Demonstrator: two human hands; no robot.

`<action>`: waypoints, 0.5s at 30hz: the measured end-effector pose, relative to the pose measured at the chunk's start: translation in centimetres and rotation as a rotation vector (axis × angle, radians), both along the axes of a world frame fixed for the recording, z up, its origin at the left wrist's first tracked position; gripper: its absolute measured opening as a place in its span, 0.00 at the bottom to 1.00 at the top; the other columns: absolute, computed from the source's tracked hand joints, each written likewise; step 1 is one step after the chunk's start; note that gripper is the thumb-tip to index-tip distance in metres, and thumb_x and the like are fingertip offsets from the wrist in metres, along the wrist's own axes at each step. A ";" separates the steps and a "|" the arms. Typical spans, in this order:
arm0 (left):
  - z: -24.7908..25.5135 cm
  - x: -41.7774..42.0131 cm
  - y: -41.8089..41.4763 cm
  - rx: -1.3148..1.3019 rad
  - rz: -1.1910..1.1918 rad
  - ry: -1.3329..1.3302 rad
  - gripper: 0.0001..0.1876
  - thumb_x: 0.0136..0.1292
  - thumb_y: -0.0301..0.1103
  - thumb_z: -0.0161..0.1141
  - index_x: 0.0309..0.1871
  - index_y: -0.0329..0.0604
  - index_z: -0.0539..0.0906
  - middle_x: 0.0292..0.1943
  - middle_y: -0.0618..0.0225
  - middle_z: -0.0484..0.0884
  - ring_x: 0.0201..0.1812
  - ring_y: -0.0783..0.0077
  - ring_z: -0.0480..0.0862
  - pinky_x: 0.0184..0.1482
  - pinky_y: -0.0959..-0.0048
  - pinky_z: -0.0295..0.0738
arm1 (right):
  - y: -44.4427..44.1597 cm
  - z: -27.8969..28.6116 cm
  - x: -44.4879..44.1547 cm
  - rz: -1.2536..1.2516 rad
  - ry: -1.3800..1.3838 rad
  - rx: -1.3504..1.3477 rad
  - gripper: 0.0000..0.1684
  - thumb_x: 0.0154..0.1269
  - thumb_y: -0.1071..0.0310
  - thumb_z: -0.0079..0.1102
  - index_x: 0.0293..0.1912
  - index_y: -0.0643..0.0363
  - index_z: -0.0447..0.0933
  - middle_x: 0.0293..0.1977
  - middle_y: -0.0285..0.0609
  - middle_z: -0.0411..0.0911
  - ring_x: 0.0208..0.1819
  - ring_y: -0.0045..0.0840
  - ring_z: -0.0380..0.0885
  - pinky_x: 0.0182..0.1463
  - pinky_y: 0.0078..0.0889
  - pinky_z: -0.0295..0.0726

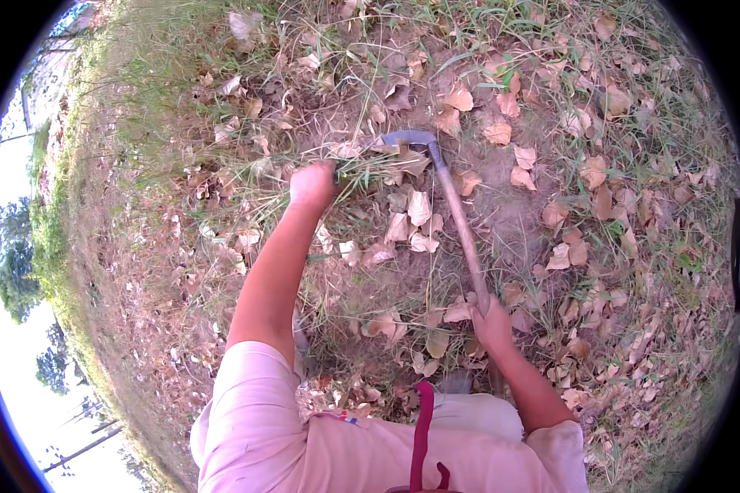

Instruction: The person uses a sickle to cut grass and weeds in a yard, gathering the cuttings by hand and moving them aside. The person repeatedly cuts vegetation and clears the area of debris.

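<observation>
My left hand (312, 186) is closed around a bunch of green and dry grass (365, 170), whose blades stick out on both sides of the fist. My right hand (493, 323) grips the lower part of the long wooden handle of a hand hoe (459, 222). From the handle's top, the grey metal head (410, 137) bends left towards the grass, its tip partly hidden by leaves and stems. The head lies low at the ground, a short way right of my left fist.
Dry fallen leaves (420, 209) and patches of bare soil (518, 212) surround the tool. Green grass (647, 148) grows to the right and along the top. A red strap (423, 425) hangs in front of my shirt. Trees (15, 265) stand at far left.
</observation>
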State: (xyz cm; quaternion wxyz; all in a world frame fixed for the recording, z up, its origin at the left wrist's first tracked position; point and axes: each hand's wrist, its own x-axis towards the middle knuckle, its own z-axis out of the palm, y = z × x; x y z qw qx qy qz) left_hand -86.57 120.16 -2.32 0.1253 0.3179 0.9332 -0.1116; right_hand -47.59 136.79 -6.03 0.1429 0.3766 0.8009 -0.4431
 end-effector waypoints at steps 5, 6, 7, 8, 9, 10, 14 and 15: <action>-0.6 0.4 -2.7 -0.022 -0.076 -0.024 0.13 0.52 0.31 0.59 0.42 0.46 0.74 0.36 0.60 0.81 0.38 0.56 0.83 0.38 0.60 0.78 | -2.7 1.9 7.0 -0.104 -0.188 -0.103 0.16 0.56 0.63 0.59 0.41 0.63 0.70 0.28 0.59 0.77 0.34 0.53 0.77 0.37 0.48 0.74; -0.2 0.4 -3.6 -0.034 -0.101 -0.019 0.14 0.51 0.30 0.59 0.43 0.46 0.74 0.36 0.60 0.81 0.38 0.56 0.83 0.38 0.61 0.78 | -2.4 2.2 8.7 -0.092 -0.288 -0.111 0.16 0.56 0.63 0.61 0.40 0.63 0.71 0.29 0.57 0.77 0.35 0.51 0.78 0.38 0.45 0.74; 0.5 0.8 -3.9 -0.023 -0.084 -0.022 0.14 0.51 0.30 0.60 0.42 0.46 0.73 0.36 0.59 0.80 0.38 0.56 0.83 0.38 0.61 0.78 | -2.5 1.8 11.0 -0.070 -0.260 -0.072 0.16 0.56 0.63 0.61 0.40 0.63 0.71 0.28 0.57 0.77 0.34 0.51 0.78 0.37 0.45 0.74; 1.5 1.2 -3.9 -0.012 -0.066 -0.025 0.15 0.50 0.29 0.60 0.42 0.46 0.73 0.37 0.59 0.80 0.38 0.56 0.83 0.38 0.61 0.79 | -2.6 0.9 13.5 -0.048 -0.232 -0.031 0.16 0.55 0.64 0.60 0.41 0.63 0.71 0.27 0.57 0.77 0.34 0.51 0.78 0.36 0.45 0.74; 2.2 1.3 -4.2 -0.005 -0.042 -0.027 0.15 0.49 0.29 0.61 0.42 0.46 0.73 0.37 0.58 0.80 0.38 0.56 0.83 0.38 0.61 0.79 | -2.5 1.5 13.4 -0.020 -0.203 0.007 0.16 0.55 0.64 0.60 0.41 0.63 0.71 0.26 0.56 0.77 0.33 0.51 0.78 0.36 0.45 0.74; 1.5 1.1 -5.1 -0.030 0.016 -0.042 0.16 0.48 0.30 0.63 0.41 0.45 0.72 0.38 0.57 0.79 0.39 0.55 0.82 0.39 0.61 0.78 | -2.4 1.5 12.9 -0.084 -0.171 -0.049 0.16 0.55 0.65 0.60 0.41 0.63 0.72 0.27 0.57 0.77 0.33 0.51 0.78 0.36 0.44 0.75; 0.8 1.4 -4.3 -0.010 0.020 -0.068 0.15 0.49 0.30 0.62 0.41 0.45 0.72 0.38 0.57 0.80 0.39 0.53 0.82 0.40 0.58 0.77 | -0.4 1.0 2.3 -0.186 0.027 -0.153 0.16 0.56 0.64 0.58 0.38 0.66 0.70 0.28 0.59 0.77 0.33 0.52 0.77 0.36 0.46 0.75; 0.8 1.6 -3.9 0.012 -0.005 -0.041 0.14 0.51 0.31 0.62 0.40 0.46 0.72 0.36 0.56 0.80 0.38 0.53 0.82 0.38 0.58 0.77 | 0.1 0.7 -1.6 -0.165 0.026 -0.151 0.17 0.56 0.63 0.59 0.39 0.66 0.71 0.28 0.59 0.77 0.34 0.51 0.78 0.37 0.47 0.75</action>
